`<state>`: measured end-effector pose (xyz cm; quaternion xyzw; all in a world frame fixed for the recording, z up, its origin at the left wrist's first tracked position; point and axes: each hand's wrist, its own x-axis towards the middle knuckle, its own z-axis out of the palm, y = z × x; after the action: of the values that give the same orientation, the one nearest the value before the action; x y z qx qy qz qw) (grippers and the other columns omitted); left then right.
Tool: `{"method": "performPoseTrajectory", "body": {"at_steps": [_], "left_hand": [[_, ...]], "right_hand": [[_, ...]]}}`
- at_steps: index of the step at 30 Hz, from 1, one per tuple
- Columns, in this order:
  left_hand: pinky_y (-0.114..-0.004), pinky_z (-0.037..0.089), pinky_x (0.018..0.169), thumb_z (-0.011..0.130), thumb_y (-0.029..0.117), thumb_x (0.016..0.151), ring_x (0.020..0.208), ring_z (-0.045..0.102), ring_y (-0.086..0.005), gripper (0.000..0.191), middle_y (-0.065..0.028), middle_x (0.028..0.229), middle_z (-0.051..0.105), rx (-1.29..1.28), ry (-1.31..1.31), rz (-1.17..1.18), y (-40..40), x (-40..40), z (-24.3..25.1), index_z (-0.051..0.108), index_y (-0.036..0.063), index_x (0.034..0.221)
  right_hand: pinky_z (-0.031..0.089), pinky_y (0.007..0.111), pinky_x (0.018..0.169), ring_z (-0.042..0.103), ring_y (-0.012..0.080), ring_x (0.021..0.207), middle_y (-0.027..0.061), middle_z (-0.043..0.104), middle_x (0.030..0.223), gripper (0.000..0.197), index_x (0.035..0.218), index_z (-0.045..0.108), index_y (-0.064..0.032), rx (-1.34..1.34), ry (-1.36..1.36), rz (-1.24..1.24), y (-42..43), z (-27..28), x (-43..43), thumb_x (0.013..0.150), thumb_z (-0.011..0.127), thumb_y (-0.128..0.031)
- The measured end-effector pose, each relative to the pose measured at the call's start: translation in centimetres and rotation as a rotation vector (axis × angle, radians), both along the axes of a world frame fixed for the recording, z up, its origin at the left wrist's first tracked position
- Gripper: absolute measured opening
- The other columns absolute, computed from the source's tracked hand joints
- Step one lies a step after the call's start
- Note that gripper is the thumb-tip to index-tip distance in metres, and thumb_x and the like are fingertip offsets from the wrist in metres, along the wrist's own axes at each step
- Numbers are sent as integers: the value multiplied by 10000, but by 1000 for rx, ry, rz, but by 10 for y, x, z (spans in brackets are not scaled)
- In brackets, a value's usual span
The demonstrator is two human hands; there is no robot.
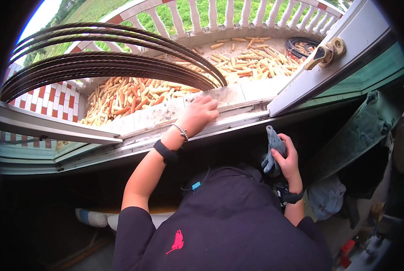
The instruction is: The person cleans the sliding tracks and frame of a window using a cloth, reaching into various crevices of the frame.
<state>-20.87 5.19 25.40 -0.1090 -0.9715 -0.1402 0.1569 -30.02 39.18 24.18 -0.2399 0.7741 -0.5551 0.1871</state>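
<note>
My left hand (200,113) rests over the windowsill with its fingers curled; the fingertips are hidden, so I cannot tell whether they hold anything. Just beyond it, the low end of a coil of brown wire rope (120,62) meets the pale sill ledge (230,96). The coil arches up and to the left across the open window. Lower and to the right, my right hand (288,161) grips a bunched grey-blue cloth (275,145), which looks like a work glove. This hand is on the inner side of the metal window track (235,118).
Window sashes stand at the left (59,122) and right (324,71), the right one with a handle (327,54). Outside, corn cobs (134,95) cover the balcony floor before a white balustrade (212,15), near a black coil (295,47). A greenish sheet (351,132) slants inside at right.
</note>
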Motion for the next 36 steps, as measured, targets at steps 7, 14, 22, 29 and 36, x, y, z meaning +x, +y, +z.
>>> {"method": "performPoseTrajectory", "body": {"at_steps": [7, 14, 22, 29, 36], "left_hand": [[-426, 486, 769, 586, 285, 947, 891, 623, -345, 473, -184, 948, 660, -1, -133, 1278, -111, 108, -10, 491, 27, 1331], [-402, 391, 1005, 577, 83, 900, 1138, 531, -357, 337, -168, 1213, 606, 262, 40, 1063, -101, 144, -26, 583, 19, 1231], [-362, 461, 809, 573, -28, 858, 926, 567, -283, 125, -115, 973, 637, 272, 154, 1151, -67, 201, -31, 627, 3, 966], [-257, 326, 495, 474, 122, 990, 533, 427, -88, 317, -31, 577, 463, 809, 70, 1210, -58, 253, -53, 433, 1, 700], [-417, 491, 743, 589, 42, 830, 804, 604, -324, 94, -117, 810, 631, 473, -200, 1063, -62, 271, -82, 625, 20, 915]], "right_hand": [[460, 315, 878, 581, 171, 958, 100, 616, 1040, 385, 1194, 546, -8, 72, -77, -116, 10, 10, -6, 834, 673, -59], [482, 334, 856, 632, 277, 951, 167, 645, 1066, 398, 1182, 591, 25, 268, 193, 23, -53, 29, -21, 793, 670, -5], [499, 357, 835, 633, 345, 951, 184, 636, 1063, 427, 1161, 608, 10, 347, 397, 282, -125, 52, -28, 739, 676, 13], [493, 351, 826, 633, 337, 937, 178, 630, 1041, 424, 1150, 604, 21, 379, 352, 434, -165, 54, -9, 730, 667, 32], [501, 373, 778, 619, 360, 891, 154, 628, 1010, 376, 1085, 622, -10, 419, 474, 581, -209, 48, 17, 714, 681, -14]]}}
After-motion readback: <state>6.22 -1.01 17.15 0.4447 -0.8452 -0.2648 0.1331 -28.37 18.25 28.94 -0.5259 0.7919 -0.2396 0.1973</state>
